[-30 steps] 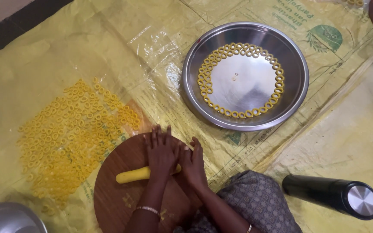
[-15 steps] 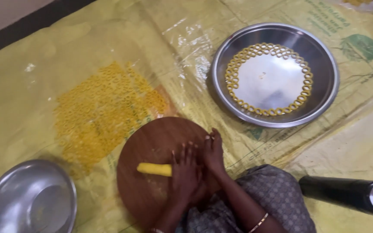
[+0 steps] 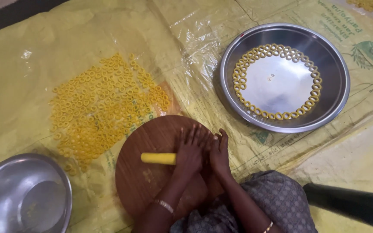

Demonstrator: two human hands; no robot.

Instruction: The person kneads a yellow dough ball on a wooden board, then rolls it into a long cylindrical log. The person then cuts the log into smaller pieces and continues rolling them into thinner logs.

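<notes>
On round wooden board (image 3: pixel 147 181): yellow dough roll (image 3: pixel 157 158), pressed under flat, unclenched left hand (image 3: pixel 189 152); right hand (image 3: pixel 219 152) alongside, also flat. Nearby: steel plate (image 3: pixel 337 64) ringed with dough rings (image 3: pixel 277 115).

A plastic sheet (image 3: pixel 31 64) covers the floor and everything lies on it. Near the bottom centre sits a round wooden board (image 3: pixel 145 181). On the board lies a roll of dough (image 3: pixel 157 158), its right end under the left hand (image 3: pixel 191 151); the right hand (image 3: pixel 219 153) rests just beside the left one, touching it. Behind and left of the board, a patch of small dough rings (image 3: pixel 104 108) is spread on the sheet. At the far right stands a wide metal plate (image 3: pixel 337 64) with rings lined along its inner edge. A metal bowl (image 3: pixel 22 194) sits at the bottom left, and a cylindrical flask (image 3: pixel 346 203) lies at the bottom right.
</notes>
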